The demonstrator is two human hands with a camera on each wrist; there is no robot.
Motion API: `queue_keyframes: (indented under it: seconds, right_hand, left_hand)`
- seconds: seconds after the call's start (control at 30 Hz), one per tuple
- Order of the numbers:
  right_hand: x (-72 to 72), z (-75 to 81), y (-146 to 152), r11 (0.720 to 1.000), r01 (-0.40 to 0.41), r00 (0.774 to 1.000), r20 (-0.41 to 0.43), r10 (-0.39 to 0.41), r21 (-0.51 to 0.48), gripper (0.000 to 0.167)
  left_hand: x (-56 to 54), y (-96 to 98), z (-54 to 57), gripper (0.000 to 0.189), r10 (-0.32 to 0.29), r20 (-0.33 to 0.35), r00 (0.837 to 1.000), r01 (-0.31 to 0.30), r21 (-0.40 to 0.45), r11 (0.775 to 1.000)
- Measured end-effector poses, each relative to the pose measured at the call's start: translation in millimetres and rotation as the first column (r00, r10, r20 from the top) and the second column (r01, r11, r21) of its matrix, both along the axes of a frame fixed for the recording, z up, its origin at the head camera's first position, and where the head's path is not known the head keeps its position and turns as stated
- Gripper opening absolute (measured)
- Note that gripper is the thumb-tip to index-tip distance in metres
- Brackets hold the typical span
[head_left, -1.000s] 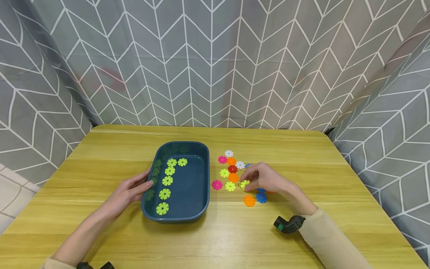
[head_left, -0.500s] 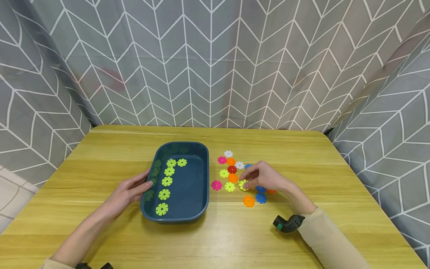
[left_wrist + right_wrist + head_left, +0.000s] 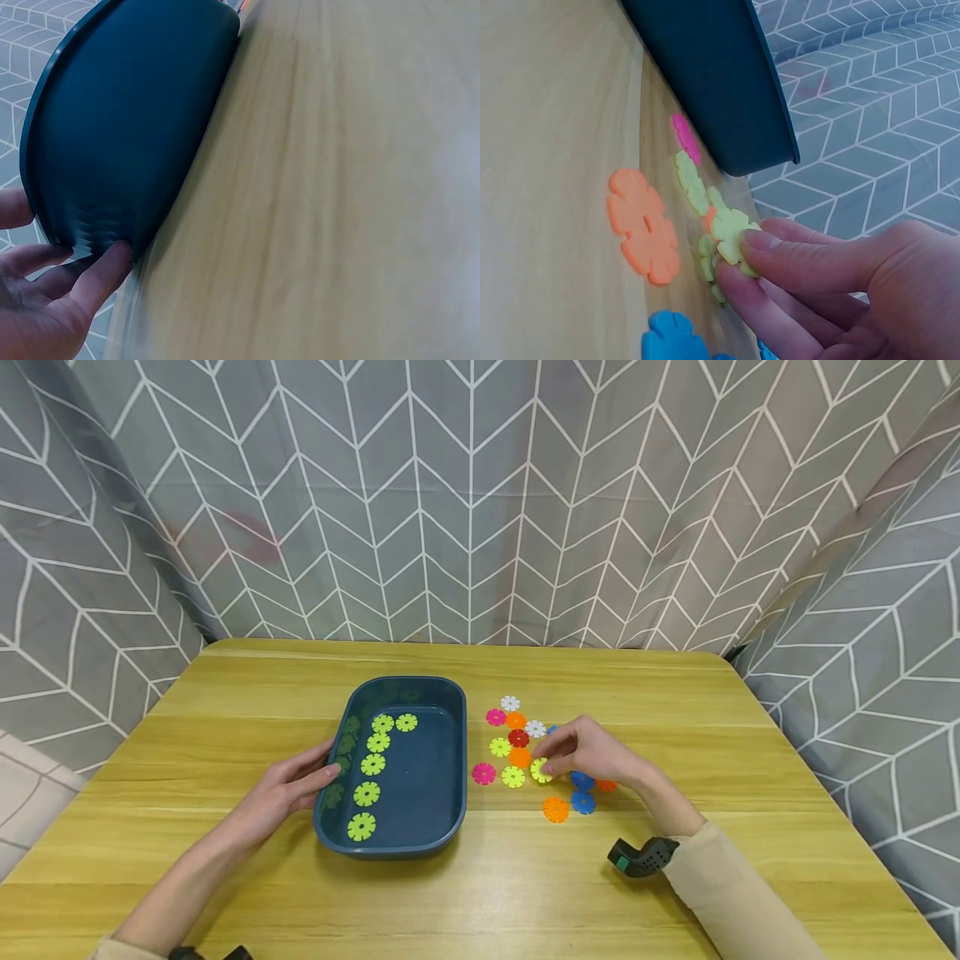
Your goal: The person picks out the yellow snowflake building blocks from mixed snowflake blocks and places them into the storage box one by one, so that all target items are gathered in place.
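My left hand (image 3: 296,783) grips the left side of a dark blue plastic tray (image 3: 420,793), thumb over the rim and fingers against the outer wall. Inside the tray, several yellow-green snowflake discs (image 3: 367,793) form a line along the left and top. Right of it, my right hand (image 3: 588,752) pinches a yellow-green snowflake disc (image 3: 731,229) between thumb and fingers, tilted just above the table. In the right wrist view another yellow-green disc (image 3: 707,262) shows partly behind the fingers. Near the hand lie a yellow-green disc (image 3: 513,777) and an orange disc (image 3: 519,757).
Loose discs lie on the wooden table (image 3: 480,893): pink (image 3: 483,773), red (image 3: 518,738), white (image 3: 536,728), orange (image 3: 556,810) and blue (image 3: 582,802). Some are partly hidden by the right hand. A grey patterned curtain (image 3: 442,527) hangs behind the table.
My right hand has shifted slightly left, and the pinched yellow-green disc has moved a little left and tilted more. The left hand and the tray stay in place.
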State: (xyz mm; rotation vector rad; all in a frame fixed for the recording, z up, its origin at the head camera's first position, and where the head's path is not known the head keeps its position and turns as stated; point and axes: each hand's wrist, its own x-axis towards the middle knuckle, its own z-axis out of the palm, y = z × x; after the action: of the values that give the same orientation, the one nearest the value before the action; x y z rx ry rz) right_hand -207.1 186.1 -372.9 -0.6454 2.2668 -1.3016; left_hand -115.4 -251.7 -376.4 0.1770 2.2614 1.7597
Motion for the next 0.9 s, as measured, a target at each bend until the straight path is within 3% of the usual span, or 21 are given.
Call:
queue_keyframes:
  seconds: [0.3,0.9]
  right_hand:
    - [-3.1,1.2,0.0,0.999,-0.016,0.999,0.028,0.017,-0.032,0.023]
    - [-9.7,8.2,-7.4,0.999,0.049,0.998,0.035,-0.050,0.012,0.022]
  left_hand:
    - [0.3,0.0,-0.2,0.068,0.004,-0.002,1.000,-0.004,0.001,1.000]
    - [0.7,0.6,-1.4,0.068,0.010,0.000,1.000,-0.010,-0.005,1.000]
